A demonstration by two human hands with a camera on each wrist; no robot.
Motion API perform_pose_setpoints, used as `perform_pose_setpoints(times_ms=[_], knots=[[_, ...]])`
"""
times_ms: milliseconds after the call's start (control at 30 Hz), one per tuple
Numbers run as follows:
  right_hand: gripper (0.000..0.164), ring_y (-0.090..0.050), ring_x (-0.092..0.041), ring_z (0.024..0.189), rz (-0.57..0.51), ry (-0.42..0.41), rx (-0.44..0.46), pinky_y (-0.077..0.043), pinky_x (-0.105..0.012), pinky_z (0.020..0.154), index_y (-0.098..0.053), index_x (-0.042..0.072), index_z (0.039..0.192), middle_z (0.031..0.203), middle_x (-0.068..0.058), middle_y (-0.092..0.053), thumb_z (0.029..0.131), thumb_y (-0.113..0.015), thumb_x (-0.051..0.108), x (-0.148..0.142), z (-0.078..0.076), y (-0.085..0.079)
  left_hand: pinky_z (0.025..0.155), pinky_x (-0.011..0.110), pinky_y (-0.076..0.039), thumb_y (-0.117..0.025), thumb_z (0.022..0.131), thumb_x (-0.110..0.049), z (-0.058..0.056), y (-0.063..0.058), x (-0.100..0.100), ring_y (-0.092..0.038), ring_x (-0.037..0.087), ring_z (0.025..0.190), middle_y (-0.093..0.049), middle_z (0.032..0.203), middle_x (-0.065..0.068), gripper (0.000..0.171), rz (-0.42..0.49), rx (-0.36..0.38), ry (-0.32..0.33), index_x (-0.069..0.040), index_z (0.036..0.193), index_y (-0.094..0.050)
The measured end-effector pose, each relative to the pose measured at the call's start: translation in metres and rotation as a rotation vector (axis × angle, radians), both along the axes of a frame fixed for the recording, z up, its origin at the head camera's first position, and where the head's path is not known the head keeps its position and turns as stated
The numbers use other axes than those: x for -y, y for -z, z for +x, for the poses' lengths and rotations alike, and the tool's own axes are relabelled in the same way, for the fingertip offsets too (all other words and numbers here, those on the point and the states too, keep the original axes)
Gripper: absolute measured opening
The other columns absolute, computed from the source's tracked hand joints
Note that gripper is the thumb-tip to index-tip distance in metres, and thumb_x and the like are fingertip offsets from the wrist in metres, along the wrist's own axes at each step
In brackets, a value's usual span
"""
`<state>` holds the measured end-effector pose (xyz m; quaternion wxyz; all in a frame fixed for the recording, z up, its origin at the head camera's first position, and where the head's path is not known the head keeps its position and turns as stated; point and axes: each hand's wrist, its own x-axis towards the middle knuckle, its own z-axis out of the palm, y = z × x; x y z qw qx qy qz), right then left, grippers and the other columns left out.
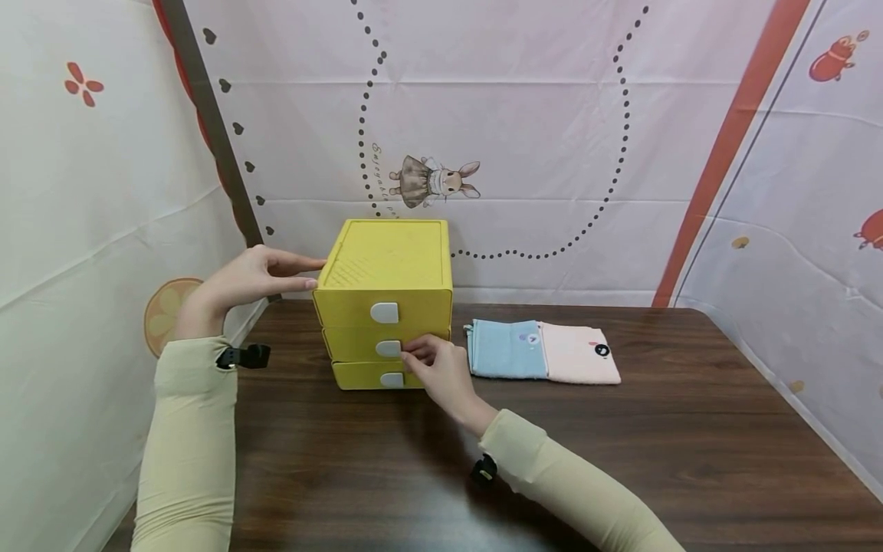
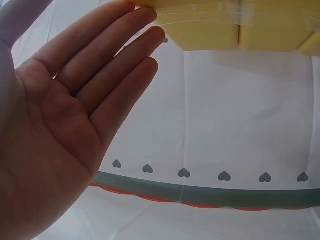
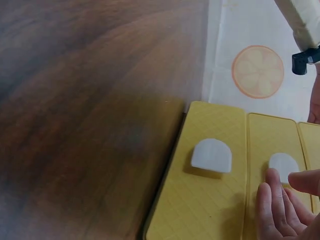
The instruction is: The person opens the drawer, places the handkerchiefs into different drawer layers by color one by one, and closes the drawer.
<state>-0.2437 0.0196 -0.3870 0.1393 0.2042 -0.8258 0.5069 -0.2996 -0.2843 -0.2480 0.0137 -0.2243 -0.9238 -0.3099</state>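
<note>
A yellow three-drawer box (image 1: 386, 253) stands on the table, a white tab handle on each drawer. My left hand (image 1: 237, 280) is at the box's upper left side, fingertips right at its edge. In the left wrist view its fingers (image 2: 107, 75) are straight, palm showing, with the yellow side above. At the middle drawer (image 1: 348, 343), my right hand (image 1: 444, 376) pinches the white handle (image 1: 388, 349) between thumb and fingers. The right wrist view shows this handle (image 3: 284, 166) at the fingertips, beside the bottom drawer's handle (image 3: 212, 156).
Right of the box lie a folded light blue cloth (image 1: 507, 350) and a folded pink cloth (image 1: 576, 354), side by side on the dark wooden table (image 1: 662, 452). Printed white curtains (image 1: 538, 138) hang behind the table and at both sides. Each wrist wears a black strap camera.
</note>
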Motion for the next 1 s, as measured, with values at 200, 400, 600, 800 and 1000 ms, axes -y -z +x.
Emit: perform_pose_setpoints(times_ms=[200,400,600,800,1000], knots=[[0.013,-0.068,-0.008,0.069,0.04,0.015,0.009,-0.051,-0.018,0.06,-0.072,0.012,0.094,0.082,0.001,-0.072,0.09,-0.066,0.023,0.002,-0.002,0.008,0.091,0.042,-0.047,-0.07,0.085,-0.039,-0.001,0.0,0.0,-0.058,0.018,0.116,-0.063,0.126,0.0,0.044,-0.011,-0.011,-0.005,-0.025,0.126,-0.063],[0.013,-0.068,-0.011,0.069,0.053,0.008,0.023,-0.051,-0.019,0.059,-0.072,0.01,0.093,0.081,-0.001,-0.073,0.09,-0.066,0.022,0.006,-0.002,0.013,0.09,0.038,-0.047,-0.07,0.085,-0.037,-0.001,-0.001,-0.001,-0.057,0.018,0.116,-0.063,0.126,0.001,0.044,-0.017,-0.011,-0.003,-0.024,0.127,-0.063],[0.014,-0.071,-0.023,0.07,0.004,-0.025,0.041,-0.05,-0.019,0.057,-0.072,0.007,0.094,0.079,-0.006,-0.073,0.09,-0.066,0.019,0.009,-0.003,0.018,0.092,0.044,-0.047,-0.07,0.085,-0.038,0.0,0.0,-0.001,-0.057,0.02,0.117,-0.062,0.128,0.002,0.045,-0.024,-0.008,-0.009,-0.023,0.127,-0.062],[0.012,-0.071,-0.022,0.069,-0.013,-0.011,0.015,-0.05,-0.018,0.056,-0.072,0.007,0.091,0.079,-0.005,-0.073,0.089,-0.067,0.017,0.01,-0.004,0.019,0.092,0.044,-0.047,-0.07,0.085,-0.038,0.001,-0.001,-0.001,-0.057,0.02,0.117,-0.062,0.128,0.003,0.045,-0.024,-0.01,-0.011,-0.023,0.128,-0.062],[0.012,-0.07,-0.018,0.068,-0.019,0.005,0.015,-0.051,-0.019,0.057,-0.072,0.009,0.089,0.077,-0.002,-0.073,0.089,-0.067,0.019,0.011,-0.005,0.019,0.092,0.045,-0.047,-0.07,0.085,-0.038,0.002,-0.001,-0.001,-0.057,0.021,0.117,-0.062,0.128,0.003,0.046,-0.025,-0.01,-0.009,-0.022,0.128,-0.062]])
